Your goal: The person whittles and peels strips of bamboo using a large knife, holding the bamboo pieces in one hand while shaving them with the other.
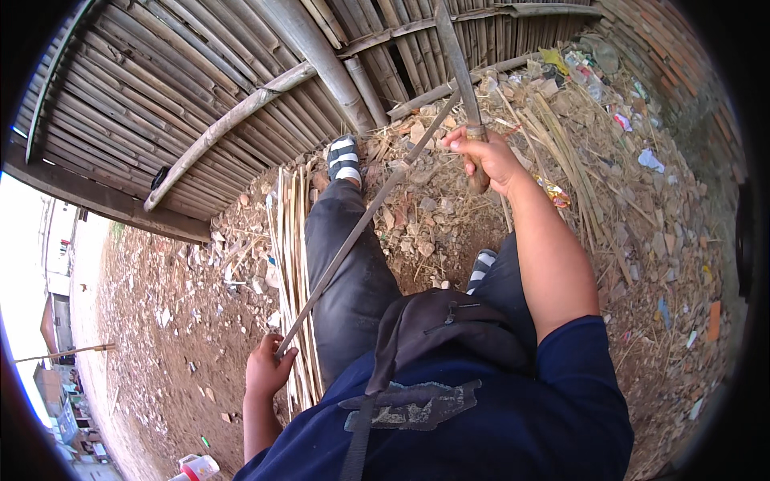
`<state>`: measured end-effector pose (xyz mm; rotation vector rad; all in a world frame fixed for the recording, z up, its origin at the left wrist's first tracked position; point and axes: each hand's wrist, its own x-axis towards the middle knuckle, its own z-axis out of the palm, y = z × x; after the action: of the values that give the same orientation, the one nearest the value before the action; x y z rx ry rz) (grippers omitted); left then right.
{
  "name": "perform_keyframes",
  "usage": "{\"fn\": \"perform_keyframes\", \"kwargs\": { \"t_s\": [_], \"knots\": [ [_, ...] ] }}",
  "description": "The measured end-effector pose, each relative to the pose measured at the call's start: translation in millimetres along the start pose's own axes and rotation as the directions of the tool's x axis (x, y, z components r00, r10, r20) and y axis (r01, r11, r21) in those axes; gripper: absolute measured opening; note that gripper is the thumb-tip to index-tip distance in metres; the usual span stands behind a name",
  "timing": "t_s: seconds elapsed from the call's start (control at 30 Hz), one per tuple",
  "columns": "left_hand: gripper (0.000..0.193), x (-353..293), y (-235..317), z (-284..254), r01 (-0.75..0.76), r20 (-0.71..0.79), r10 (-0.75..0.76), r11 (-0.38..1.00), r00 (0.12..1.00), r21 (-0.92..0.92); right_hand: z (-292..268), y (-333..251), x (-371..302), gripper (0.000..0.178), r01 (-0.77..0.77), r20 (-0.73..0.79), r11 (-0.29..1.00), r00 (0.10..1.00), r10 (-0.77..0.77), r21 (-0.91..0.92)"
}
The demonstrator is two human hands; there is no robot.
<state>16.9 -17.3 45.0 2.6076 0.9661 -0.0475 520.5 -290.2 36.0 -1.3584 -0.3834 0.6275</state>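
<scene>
My left hand [269, 367] is closed round the near end of a long, thin bamboo strip [353, 235]. The strip slants up and to the right, over my left leg, and its far end meets or passes behind a machete [459, 64]; I cannot tell if they touch. My right hand [499, 166] grips the machete's wooden handle, its index finger and thumb loosely reaching to the left. The blade points away from me, upward in the picture. Beside my left leg lies a bundle of pale split bamboo strips [290, 264].
A bamboo-slat wall [184, 104] with a round pole rail rises ahead and left. More split strips [565, 152] lie at the right, among rubble and litter near a brick wall [674, 56]. My sandalled feet stand on stony ground. A white-and-red container [195, 469] sits at lower left.
</scene>
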Motion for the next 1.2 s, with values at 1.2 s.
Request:
{"fn": "perform_keyframes", "kwargs": {
  "t_s": [1.2],
  "knots": [
    [0.034,49,96,37,-0.169,-0.043,0.166,0.98,0.985,-0.104,21,36,10,0.026,0.079,0.136,0.504,0.988,0.078,-0.86]
  ]
}}
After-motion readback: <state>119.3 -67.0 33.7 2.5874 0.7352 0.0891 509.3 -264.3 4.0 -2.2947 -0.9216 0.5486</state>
